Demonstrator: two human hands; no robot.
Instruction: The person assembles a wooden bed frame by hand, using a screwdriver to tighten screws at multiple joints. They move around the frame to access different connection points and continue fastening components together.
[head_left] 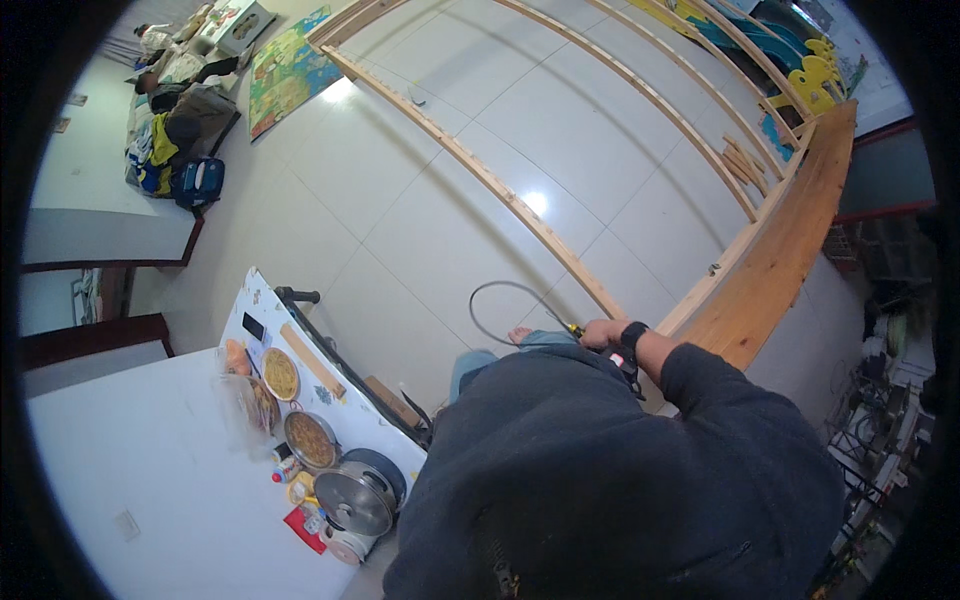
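My right hand point(603, 332), with a black watch on the wrist, is closed around a small tool point(622, 362) with a red and black body and a yellow tip. A thin grey hose point(497, 290) loops from the tool over the floor. The hand rests at the near end of a long wooden slat point(480, 175), where it meets a wide wooden plank point(790, 250). My bare foot point(520, 334) shows just left of the hand. My dark sweater hides the left arm, so my left hand is out of sight.
A large wooden frame of several parallel slats point(650, 95) lies on the white tiled floor. A white table point(150, 470) at lower left carries pots point(352, 497) and dishes of food. Bags point(195, 180) and a colourful mat point(285, 70) lie at top left. Clutter lines the right wall.
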